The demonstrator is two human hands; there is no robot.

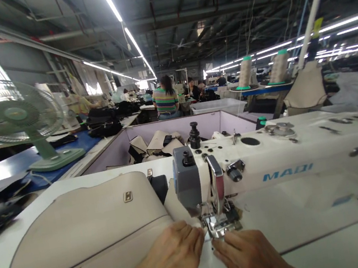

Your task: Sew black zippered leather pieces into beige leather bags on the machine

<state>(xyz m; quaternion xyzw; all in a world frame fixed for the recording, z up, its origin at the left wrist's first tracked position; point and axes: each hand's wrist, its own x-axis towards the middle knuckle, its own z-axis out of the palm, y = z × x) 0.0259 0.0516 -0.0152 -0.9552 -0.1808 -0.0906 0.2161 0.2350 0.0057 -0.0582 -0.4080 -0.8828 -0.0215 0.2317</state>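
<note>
Smooth beige bag [76,221], dark-edged, curved outline, small rectangular metal fitting [127,196]

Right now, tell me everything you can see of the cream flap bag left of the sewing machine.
The cream flap bag looks like smooth leather or imitation leather, with dark edging around its rounded flap and a small rectangular metal fitting. It lies on the white worktable, left of the sewing machine. The left hand is by its right end; contact is unclear.
</note>
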